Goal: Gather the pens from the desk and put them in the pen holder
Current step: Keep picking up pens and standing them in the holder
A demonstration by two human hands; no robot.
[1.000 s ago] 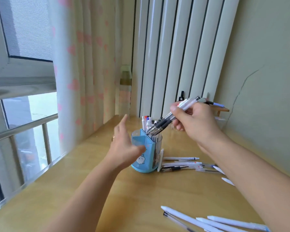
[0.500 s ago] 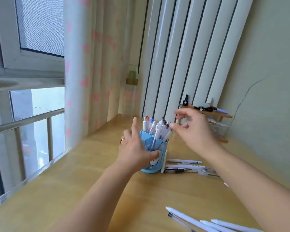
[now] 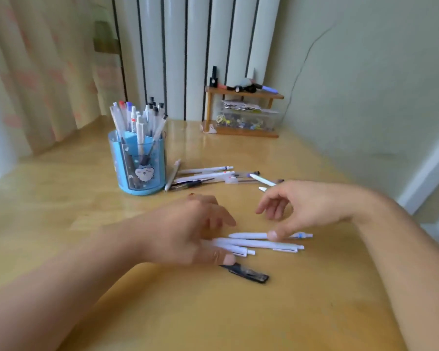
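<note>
1. Both hands are down low over the wooden worktop (image 3: 238, 312), right over a little cluster of white pens (image 3: 257, 243) lying side by side, tips pointing left.
2. The left hand (image 3: 188, 231) covers the left ends of those pens. It's pretty blurred, so I honestly can't tell if its grip is clamped on a pen or just resting on top.
3. Just under the left thumb there's a black pen (image 3: 249, 272) lying at a slant, touching or almost touching the thumb tip.
4. The right hand (image 3: 304, 209) hangs above the right side of the cluster with fingers loosely curled and apart, nothing held. Its thumb tip sits on the topmost white pen.
5. The blue pen holder (image 3: 137, 168) stands upright further back on the left, well apart from both hands, already stuffed with pens sticking up out of it.
6. Just beside the holder on its right there's another loose pile of pens (image 3: 208, 177) flat on the worktop, with two white ones poking out behind the right hand.
7. At the back against the wall sits a small wooden shelf (image 3: 241, 97) with odds and ends on it.
</note>
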